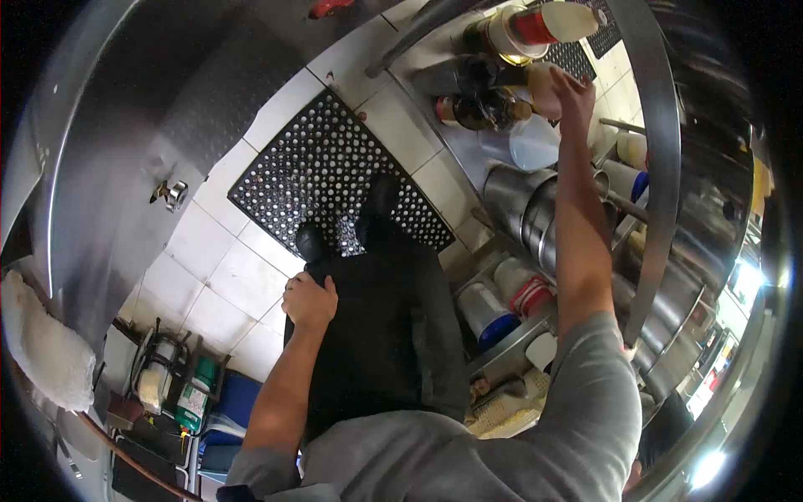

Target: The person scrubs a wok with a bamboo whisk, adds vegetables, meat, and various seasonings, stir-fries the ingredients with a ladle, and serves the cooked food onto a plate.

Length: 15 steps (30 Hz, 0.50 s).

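Note:
My right hand [574, 94] reaches in under the metal counter to a low shelf, its fingers closed on a tan, rounded container [544, 90]. Part of that container is hidden by the fingers. Around it stand a bottle with a red label [556, 23], a dark bottle with a brownish cap [502, 111], a bundle of black plastic [477, 75] and a translucent white tub [534, 144]. My left hand [309, 299] rests on the black apron [376, 335] over my knee, fingers spread and holding nothing.
A curved steel counter edge [661, 167] passes beside my right arm. Large steel pots [510, 197] and tubs with blue lids [489, 318] fill the shelves. A black perforated mat [318, 159] lies on the tiled floor [209, 276]. A white cloth [46, 343] hangs at left.

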Available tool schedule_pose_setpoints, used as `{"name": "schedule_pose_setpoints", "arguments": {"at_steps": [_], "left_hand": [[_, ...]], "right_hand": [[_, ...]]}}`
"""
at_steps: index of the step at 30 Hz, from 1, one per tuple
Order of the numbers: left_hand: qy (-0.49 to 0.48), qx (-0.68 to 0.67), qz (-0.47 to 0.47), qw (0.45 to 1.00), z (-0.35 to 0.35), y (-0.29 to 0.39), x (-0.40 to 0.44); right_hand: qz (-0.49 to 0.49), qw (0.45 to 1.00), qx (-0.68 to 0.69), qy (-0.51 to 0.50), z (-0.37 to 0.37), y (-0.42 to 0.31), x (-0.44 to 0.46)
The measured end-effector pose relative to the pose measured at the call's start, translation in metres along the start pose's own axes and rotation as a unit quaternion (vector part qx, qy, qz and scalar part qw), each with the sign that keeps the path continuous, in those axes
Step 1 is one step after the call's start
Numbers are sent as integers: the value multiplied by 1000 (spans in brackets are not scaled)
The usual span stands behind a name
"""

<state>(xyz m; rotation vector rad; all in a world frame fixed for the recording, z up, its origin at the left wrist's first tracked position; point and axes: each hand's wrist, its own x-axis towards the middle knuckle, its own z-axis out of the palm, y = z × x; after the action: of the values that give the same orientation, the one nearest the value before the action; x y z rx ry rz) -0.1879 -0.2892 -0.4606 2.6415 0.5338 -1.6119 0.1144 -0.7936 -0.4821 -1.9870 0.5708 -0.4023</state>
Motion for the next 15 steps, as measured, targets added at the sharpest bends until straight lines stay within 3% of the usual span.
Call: {"name": "schedule_pose_setpoints", "arguments": {"at_steps": [4, 6, 7, 9, 15], "left_hand": [[22, -18, -10, 1000, -8, 3, 16], [29, -30, -12, 999, -16, 6, 24], [31, -33, -11, 999, -20, 7, 27], [36, -41, -25, 998, -23, 12, 35], [36, -34, -25, 998, -28, 23, 39]], "right_hand": [[-73, 994, 79, 1, 57, -30, 44], [-178, 970, 164, -2, 83, -25, 75], [-227, 972, 51, 41, 86, -19, 82], [-265, 957, -18, 120, 98, -13, 101], [-174, 974, 8, 142, 82, -12, 80]]}}
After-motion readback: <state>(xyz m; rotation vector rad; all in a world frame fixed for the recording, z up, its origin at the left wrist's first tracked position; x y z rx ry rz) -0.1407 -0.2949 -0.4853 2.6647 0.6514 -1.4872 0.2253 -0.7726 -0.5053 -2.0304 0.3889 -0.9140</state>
